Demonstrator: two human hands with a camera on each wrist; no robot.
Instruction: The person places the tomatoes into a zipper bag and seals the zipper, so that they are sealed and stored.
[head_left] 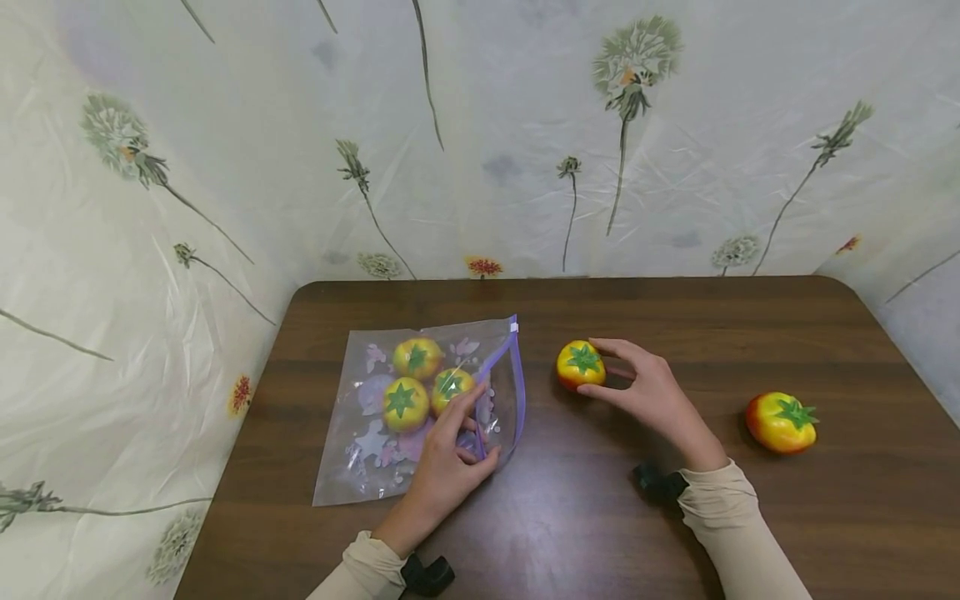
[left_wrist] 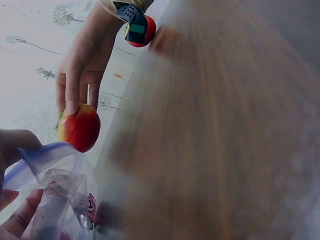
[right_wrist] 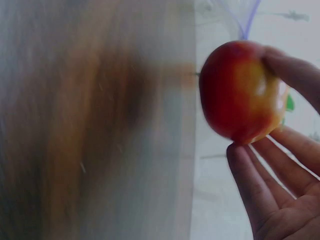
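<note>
Persimmon-like fruit [head_left: 581,366], glossy yellow and red with a green leafy cap, sits in the grip of the right hand [head_left: 648,387], right of the clear zip bag [head_left: 420,479] and near its mouth. It looks light, firm and probably hollow, like a plastic model; the smooth, shiny skin may be a little slippery, though hardly fragile. Its rounded sides seem the best hold, with thumb and fingers opposed across the widest part and the thin leaf tips left free.

That is close to how the right hand takes it: thumb on the near side, fingers on the far side, clamped lightly with the fingertips and the palm well apart from the skin. The fruit appears to be just clear of the table [head_left: 570,533]. The right forearm comes in from the near right, wrist fairly straight.

The left hand [head_left: 448,458] reaches from the near left and holds the bag's film at the purple-edged mouth, which gapes toward the right. The bag looks limp and slick, easier to manage by its stiffer zip strip [head_left: 522,392]. Three similar fruits [head_left: 406,404] lie inside; another fruit [head_left: 782,422] rests far to the right.
</note>
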